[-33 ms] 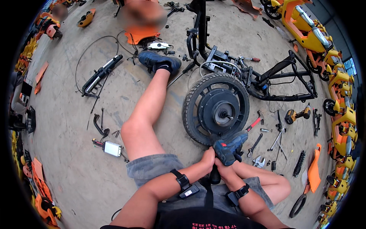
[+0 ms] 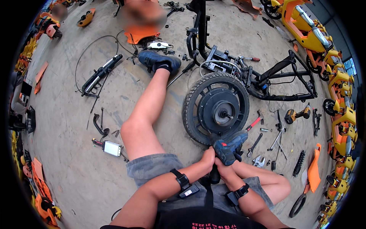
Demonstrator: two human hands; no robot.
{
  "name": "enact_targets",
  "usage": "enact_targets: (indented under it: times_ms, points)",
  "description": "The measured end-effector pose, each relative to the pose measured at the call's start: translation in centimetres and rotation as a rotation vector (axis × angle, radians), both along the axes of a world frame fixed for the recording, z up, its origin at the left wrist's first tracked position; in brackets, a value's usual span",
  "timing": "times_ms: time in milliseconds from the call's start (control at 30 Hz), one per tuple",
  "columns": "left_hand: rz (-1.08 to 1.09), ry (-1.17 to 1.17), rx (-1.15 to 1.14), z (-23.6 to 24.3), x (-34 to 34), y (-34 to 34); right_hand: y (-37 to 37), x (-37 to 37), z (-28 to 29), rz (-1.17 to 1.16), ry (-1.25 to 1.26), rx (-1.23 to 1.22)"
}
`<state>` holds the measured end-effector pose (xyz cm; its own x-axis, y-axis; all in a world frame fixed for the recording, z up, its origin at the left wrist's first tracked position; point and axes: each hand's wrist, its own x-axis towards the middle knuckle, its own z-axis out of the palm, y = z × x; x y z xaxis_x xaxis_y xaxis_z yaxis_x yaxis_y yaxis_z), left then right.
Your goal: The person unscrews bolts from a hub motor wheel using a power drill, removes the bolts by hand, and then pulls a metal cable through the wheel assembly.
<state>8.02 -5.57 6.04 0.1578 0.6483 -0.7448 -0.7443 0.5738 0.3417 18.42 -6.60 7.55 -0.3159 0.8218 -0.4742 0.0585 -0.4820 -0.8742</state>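
Note:
A dark cordless power tool with a red mark sits low against the near edge of a black-tyred hub-motor wheel. Both my hands are closed around its lower part, with most fingers hidden: my left hand on the left side, my right hand on the right. Below them shows a rounded black end that I cannot identify. My right shoe is beside the tool and the wheel. Beyond the wheel a black scooter frame lies on the floor.
Right of the wheel lie a red-handled hammer, wrenches, a yellow drill and a shock absorber. At left are a silver controller box and a front fork. Yellow scooters line the right side.

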Motion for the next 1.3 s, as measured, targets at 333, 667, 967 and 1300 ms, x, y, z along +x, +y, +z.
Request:
enact_targets:
  times_ms: [333, 667, 967, 1300]
  points:
    - [-0.046, 0.079, -0.082, -0.8, 0.3, 0.6, 0.4, -0.1, 0.6, -0.007, -0.004, -0.010]
    - [-0.017, 0.051, -0.019, -5.7, 0.9, 0.4, -0.1, -0.6, -0.8, -0.128, 0.057, -0.234]
    - [0.027, -0.115, -0.141, 0.6, -0.2, 0.4, 3.3, 0.8, 3.3, 0.432, -0.527, 0.283]
    - [-0.055, -0.035, -0.050, -0.8, 0.0, 0.5, 1.6, 0.1, 1.3, 0.135, -0.287, 0.403]
